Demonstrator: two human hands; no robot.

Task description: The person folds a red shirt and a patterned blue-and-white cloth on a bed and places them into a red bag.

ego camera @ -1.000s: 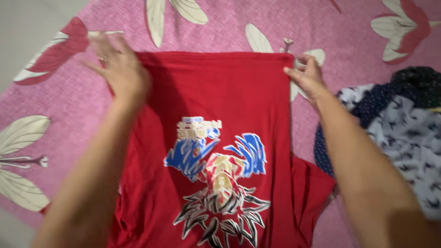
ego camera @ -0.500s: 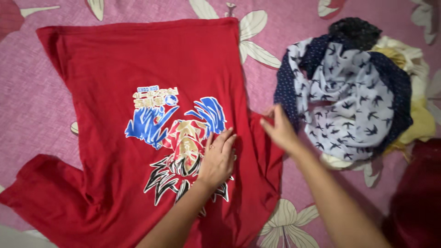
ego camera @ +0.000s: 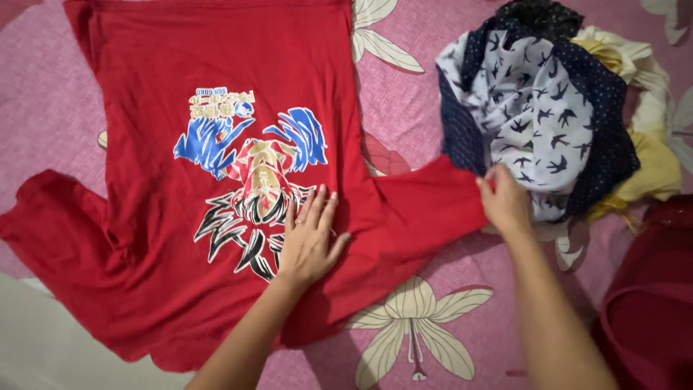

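A red T-shirt (ego camera: 216, 79) with a blue, gold and black print lies flat on a pink floral sheet (ego camera: 419, 101), its hem far from me. My left hand (ego camera: 309, 242) presses flat on the shirt, fingers spread, at the lower edge of the print. My right hand (ego camera: 504, 202) pinches the end of the shirt's right sleeve (ego camera: 426, 206), which is stretched out sideways toward the clothes pile. The left sleeve (ego camera: 43, 217) lies spread at the left.
A heap of clothes (ego camera: 548, 108) sits at the upper right: white fabric with dark birds, navy dotted cloth, yellow and cream pieces. A dark red garment (ego camera: 650, 303) lies at the lower right. A pale floor (ego camera: 43, 347) shows at the lower left.
My right hand has taken the right sleeve and drawn it out to the right. My left hand has stayed pressed on the print. The view has shifted down a little.
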